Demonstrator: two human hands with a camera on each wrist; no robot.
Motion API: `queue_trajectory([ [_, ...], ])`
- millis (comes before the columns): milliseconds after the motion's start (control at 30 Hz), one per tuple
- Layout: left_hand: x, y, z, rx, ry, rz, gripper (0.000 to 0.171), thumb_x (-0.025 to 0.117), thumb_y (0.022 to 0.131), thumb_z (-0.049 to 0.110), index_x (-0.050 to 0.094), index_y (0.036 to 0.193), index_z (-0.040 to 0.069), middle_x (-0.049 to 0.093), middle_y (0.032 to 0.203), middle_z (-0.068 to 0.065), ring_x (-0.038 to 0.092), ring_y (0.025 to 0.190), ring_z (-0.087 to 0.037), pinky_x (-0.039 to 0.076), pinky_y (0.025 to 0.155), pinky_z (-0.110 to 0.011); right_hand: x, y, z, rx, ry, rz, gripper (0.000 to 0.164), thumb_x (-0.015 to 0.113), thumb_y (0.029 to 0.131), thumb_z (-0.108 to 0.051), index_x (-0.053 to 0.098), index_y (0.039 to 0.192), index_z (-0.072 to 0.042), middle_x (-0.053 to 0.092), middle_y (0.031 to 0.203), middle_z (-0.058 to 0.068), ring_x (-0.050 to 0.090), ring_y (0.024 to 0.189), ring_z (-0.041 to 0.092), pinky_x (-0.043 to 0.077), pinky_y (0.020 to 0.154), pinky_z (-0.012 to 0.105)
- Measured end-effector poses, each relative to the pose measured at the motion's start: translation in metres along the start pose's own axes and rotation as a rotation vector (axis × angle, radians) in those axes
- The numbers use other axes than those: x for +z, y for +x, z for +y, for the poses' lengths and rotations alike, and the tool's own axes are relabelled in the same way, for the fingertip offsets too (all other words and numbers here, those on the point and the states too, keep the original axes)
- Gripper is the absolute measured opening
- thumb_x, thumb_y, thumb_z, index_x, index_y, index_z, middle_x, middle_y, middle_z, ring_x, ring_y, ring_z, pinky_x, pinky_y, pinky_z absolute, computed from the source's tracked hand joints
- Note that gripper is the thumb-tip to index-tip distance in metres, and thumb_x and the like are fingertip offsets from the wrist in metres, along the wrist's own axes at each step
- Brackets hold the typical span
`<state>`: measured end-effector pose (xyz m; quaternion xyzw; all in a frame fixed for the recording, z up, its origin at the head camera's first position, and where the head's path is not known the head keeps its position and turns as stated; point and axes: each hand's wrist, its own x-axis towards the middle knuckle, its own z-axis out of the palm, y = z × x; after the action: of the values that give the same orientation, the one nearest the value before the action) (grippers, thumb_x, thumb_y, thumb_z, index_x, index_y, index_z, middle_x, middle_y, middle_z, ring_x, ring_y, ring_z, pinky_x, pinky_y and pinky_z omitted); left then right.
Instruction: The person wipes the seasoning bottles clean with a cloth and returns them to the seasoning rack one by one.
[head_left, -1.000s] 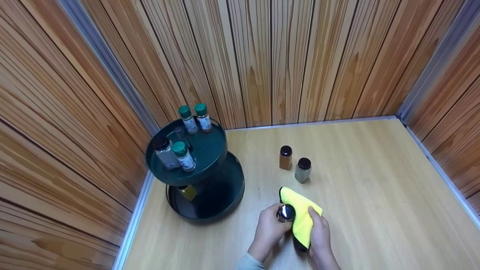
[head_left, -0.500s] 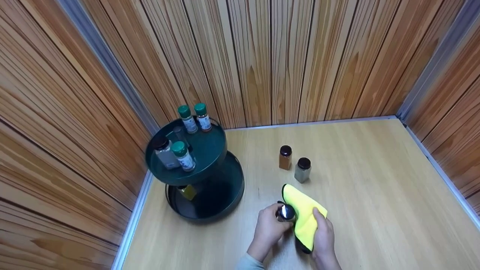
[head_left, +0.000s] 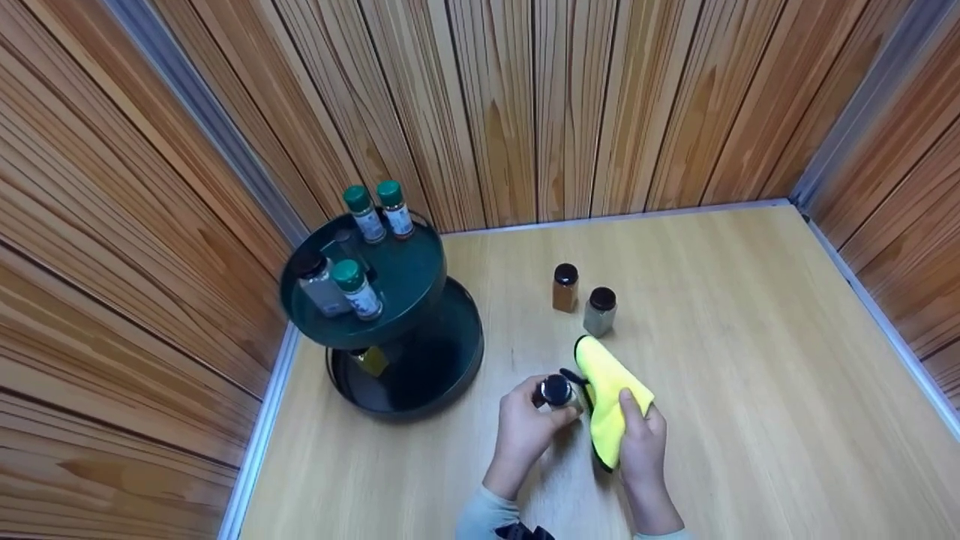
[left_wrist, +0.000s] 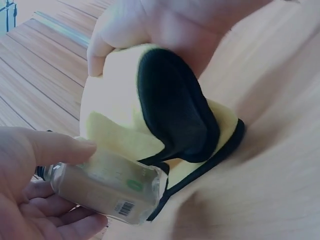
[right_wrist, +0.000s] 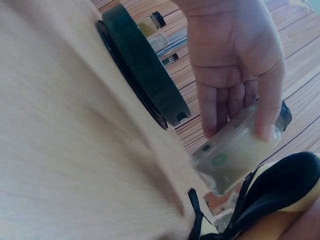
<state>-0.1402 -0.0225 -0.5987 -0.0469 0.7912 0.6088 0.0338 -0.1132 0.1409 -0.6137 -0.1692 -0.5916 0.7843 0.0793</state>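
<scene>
My left hand grips a clear glass spice jar with a dark, shiny cap, thumb on one side and fingers on the other. The left wrist view shows a barcode and a green mark on the jar, and pale contents inside. My right hand holds a bright yellow cloth with black edging, its thumb on top of the fold. The cloth hangs folded just right of the jar, and its black-edged flap overlaps the jar's base in the left wrist view. Both hands are above the near part of the wooden table.
Behind the cloth stand an orange-brown spice jar and a greyish spice jar, both dark-capped. On the left, a two-tier dark green turntable rack carries several jars, including green-capped bottles. Wood-panelled walls enclose the table.
The head view has tilted down, so everything sits higher in it. My left hand has drawn the jar slightly left, widening the gap to the cloth. Both hands keep their holds.
</scene>
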Motion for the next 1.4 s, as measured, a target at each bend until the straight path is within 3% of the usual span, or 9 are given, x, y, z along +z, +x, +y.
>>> queue_trajectory([
  [133,-0.003,-0.004,0.008,-0.031,-0.079,0.043,0.045,0.093,0.071,0.012,0.073,0.11,0.024,0.073,0.11,0.009,0.069,0.111,-0.016,0.053,0.103,-0.045,0.005,-0.002,0.003,-0.02,-0.083,0.024,0.04,0.055,0.107,-0.026,0.056,0.13,0.007,0.069,0.094,0.002,0.067,0.08,0.013,0.057,0.07,0.025],
  [267,-0.003,-0.007,0.01,0.001,-0.178,0.097,0.044,0.093,0.071,0.013,0.073,0.109,0.018,0.074,0.106,0.004,0.071,0.103,-0.016,0.058,0.093,-0.038,0.011,-0.008,0.006,-0.038,-0.144,0.01,0.038,0.057,0.106,-0.023,0.058,0.126,0.008,0.069,0.089,0.004,0.066,0.074,0.013,0.056,0.067,0.025],
  [433,-0.003,-0.013,0.012,0.037,-0.287,0.123,0.043,0.093,0.07,0.01,0.074,0.109,0.012,0.075,0.102,-0.001,0.072,0.097,-0.016,0.06,0.085,-0.033,0.016,-0.012,0.006,-0.034,-0.059,-0.054,0.033,0.052,0.108,-0.022,0.058,0.122,0.007,0.067,0.086,0.007,0.066,0.072,0.015,0.056,0.064,0.028],
  [600,-0.001,-0.016,0.017,0.044,-0.366,0.09,0.042,0.092,0.072,0.007,0.073,0.109,0.009,0.074,0.104,-0.002,0.069,0.1,-0.017,0.059,0.087,-0.032,0.015,-0.002,-0.002,0.116,0.154,-0.054,0.038,0.046,0.109,-0.036,0.056,0.125,-0.003,0.069,0.095,0.0,0.067,0.083,0.012,0.057,0.074,0.028],
  [767,0.0,-0.018,0.018,0.066,-0.418,0.072,0.044,0.091,0.074,0.006,0.072,0.113,0.009,0.073,0.111,-0.003,0.067,0.107,-0.018,0.057,0.089,-0.03,0.011,0.006,-0.009,0.32,0.363,-0.172,0.046,0.033,0.109,-0.05,0.045,0.138,-0.015,0.063,0.117,-0.001,0.062,0.106,0.013,0.053,0.094,0.03],
  [900,-0.002,-0.018,0.017,0.093,-0.463,0.082,0.044,0.089,0.075,0.003,0.07,0.115,0.006,0.073,0.113,-0.006,0.067,0.11,-0.021,0.057,0.093,-0.032,0.01,0.007,-0.012,0.42,0.428,-0.229,0.05,0.034,0.109,-0.051,0.037,0.145,-0.018,0.058,0.13,-0.001,0.058,0.118,0.015,0.05,0.102,0.033],
  [1033,-0.005,-0.015,0.017,0.122,-0.467,0.1,0.046,0.088,0.075,0.002,0.069,0.117,0.004,0.072,0.114,-0.008,0.068,0.111,-0.022,0.057,0.095,-0.032,0.009,0.006,-0.014,0.474,0.409,-0.238,0.052,0.038,0.108,-0.049,0.035,0.147,-0.014,0.061,0.129,0.0,0.06,0.12,0.016,0.05,0.104,0.034],
  [1233,-0.012,-0.013,0.014,0.175,-0.408,0.15,0.045,0.088,0.077,0.004,0.069,0.117,0.003,0.073,0.113,-0.009,0.069,0.108,-0.02,0.056,0.095,-0.032,0.005,-0.002,-0.02,0.435,0.318,-0.186,0.046,0.039,0.109,-0.044,0.04,0.143,-0.013,0.064,0.122,-0.001,0.063,0.114,0.015,0.052,0.1,0.031],
  [1400,-0.014,-0.014,0.014,0.185,-0.389,0.152,0.043,0.089,0.076,0.003,0.07,0.114,0.002,0.073,0.109,-0.009,0.069,0.103,-0.02,0.059,0.09,-0.033,0.003,-0.003,-0.025,0.274,0.351,-0.163,0.042,0.036,0.111,-0.043,0.048,0.135,-0.011,0.068,0.114,0.001,0.067,0.103,0.017,0.057,0.088,0.034],
])
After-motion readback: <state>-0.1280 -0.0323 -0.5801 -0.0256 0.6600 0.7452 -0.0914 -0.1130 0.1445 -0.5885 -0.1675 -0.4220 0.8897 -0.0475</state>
